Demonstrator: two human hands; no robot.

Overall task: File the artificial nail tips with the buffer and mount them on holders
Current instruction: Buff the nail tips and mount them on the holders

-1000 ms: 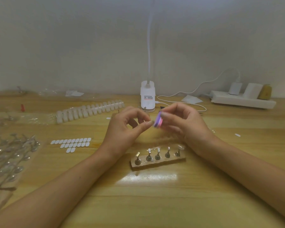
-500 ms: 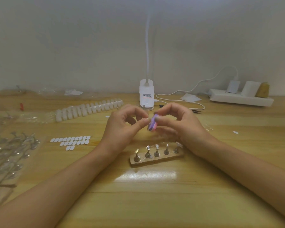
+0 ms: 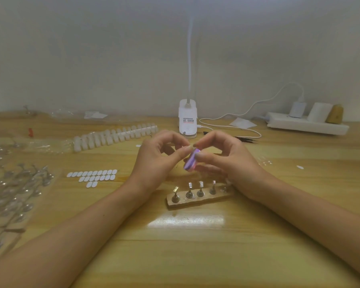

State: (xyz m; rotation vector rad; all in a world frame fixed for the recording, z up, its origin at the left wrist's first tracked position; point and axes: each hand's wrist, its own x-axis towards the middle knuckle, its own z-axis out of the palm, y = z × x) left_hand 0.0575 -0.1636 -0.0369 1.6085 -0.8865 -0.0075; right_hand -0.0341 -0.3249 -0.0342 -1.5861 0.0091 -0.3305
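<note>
My right hand point(image 3: 227, 161) grips a small purple and pink buffer block point(image 3: 191, 160), tilted, above the table's middle. My left hand point(image 3: 156, 161) pinches something tiny between thumb and forefinger against the buffer's top; it looks like a nail tip point(image 3: 189, 146), mostly hidden by my fingers. In front of both hands a wooden base point(image 3: 197, 201) carries several small metal holders point(image 3: 189, 191) standing upright. A strip of white nail tips point(image 3: 114, 136) lies at the back left.
White adhesive tabs point(image 3: 93, 175) lie in rows left of my hands. Clear bags of spare metal holders point(image 3: 15, 190) fill the left edge. A white lamp base point(image 3: 187, 120), its cable, black tweezers point(image 3: 247, 139) and a power strip point(image 3: 308, 124) sit along the back.
The buffer has tilted and slid down a little against the pinched tip. Both hands stay together above the holder base; the view shifted slightly.
</note>
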